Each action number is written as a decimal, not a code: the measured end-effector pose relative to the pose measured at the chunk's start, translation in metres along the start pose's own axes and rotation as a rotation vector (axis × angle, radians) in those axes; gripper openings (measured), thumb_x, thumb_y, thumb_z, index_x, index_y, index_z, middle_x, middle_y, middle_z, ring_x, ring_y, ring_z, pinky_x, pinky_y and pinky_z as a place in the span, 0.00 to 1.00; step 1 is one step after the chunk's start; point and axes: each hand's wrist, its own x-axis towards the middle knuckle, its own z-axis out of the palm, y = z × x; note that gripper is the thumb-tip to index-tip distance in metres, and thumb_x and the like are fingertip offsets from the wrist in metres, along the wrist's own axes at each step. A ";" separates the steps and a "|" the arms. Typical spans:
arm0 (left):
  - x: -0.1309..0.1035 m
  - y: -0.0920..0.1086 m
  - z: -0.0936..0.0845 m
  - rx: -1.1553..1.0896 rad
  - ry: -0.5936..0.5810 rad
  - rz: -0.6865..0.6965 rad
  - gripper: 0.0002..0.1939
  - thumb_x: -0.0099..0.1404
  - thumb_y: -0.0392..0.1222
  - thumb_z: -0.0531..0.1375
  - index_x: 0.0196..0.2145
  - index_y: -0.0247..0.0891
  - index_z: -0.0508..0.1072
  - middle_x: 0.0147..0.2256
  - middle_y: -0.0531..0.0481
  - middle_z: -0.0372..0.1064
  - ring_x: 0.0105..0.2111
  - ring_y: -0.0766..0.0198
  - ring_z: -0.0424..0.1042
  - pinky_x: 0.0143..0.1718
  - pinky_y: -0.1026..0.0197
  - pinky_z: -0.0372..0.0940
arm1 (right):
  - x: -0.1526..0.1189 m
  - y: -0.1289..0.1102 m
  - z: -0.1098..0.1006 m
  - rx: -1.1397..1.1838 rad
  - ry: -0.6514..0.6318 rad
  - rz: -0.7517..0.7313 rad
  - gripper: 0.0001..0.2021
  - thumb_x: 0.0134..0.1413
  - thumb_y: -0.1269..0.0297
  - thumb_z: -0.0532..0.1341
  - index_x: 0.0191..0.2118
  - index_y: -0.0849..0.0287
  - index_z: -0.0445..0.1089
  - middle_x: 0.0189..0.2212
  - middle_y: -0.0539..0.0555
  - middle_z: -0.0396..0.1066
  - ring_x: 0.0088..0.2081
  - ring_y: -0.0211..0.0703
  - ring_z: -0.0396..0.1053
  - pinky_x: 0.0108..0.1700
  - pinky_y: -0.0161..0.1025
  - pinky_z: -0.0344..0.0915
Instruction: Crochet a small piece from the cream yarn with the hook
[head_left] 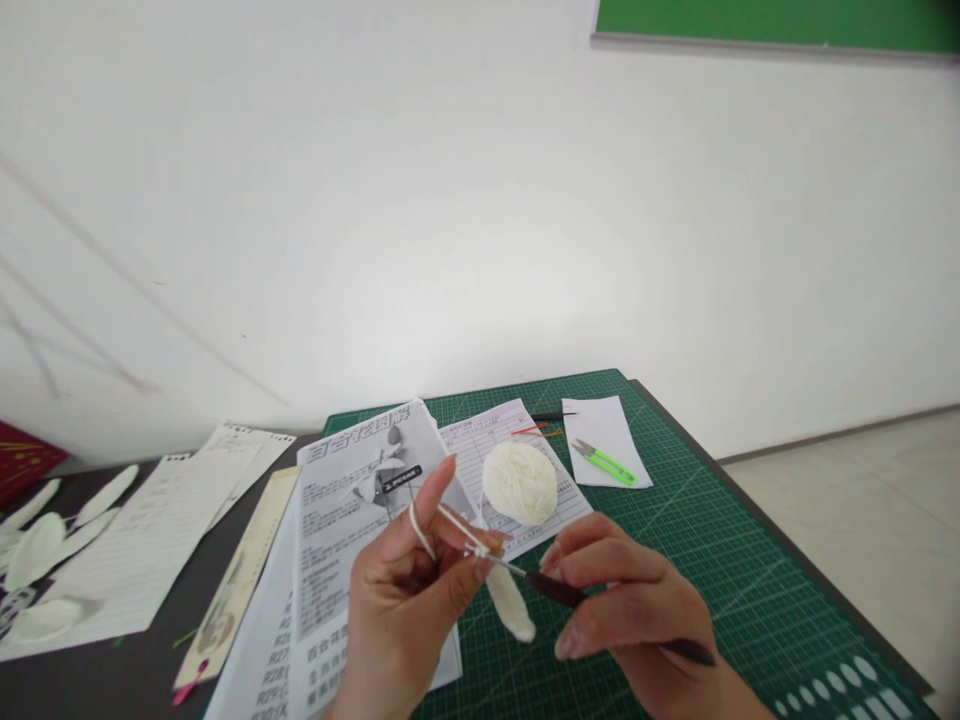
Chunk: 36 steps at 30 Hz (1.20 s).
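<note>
My left hand point(416, 590) pinches a small white crocheted piece point(511, 604) at its upper end, with white yarn looped round the raised index finger. The piece hangs down over the green cutting mat. In my right hand point(637, 600) is a crochet hook point(555, 588) with a dark handle, its metal tip at the stitches by my left fingertips. Just behind the hands a ball of white yarn point(520, 483) rests on a printed sheet point(480, 440).
Green-handled snips point(604, 462) lie on white paper point(615, 415) at the right of the cutting mat point(675, 540). Pattern sheets point(322, 540), a long bookmark point(240, 570) and white crocheted petals point(37, 550) are at the left. A white wall point(450, 200) stands behind.
</note>
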 end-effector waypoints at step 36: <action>-0.004 -0.003 0.001 0.081 0.073 0.058 0.26 0.47 0.31 0.71 0.45 0.51 0.78 0.21 0.59 0.70 0.24 0.70 0.71 0.29 0.70 0.68 | -0.003 -0.002 0.004 0.060 0.107 0.168 0.09 0.58 0.67 0.61 0.42 0.52 0.77 0.31 0.57 0.75 0.35 0.47 0.72 0.36 0.45 0.69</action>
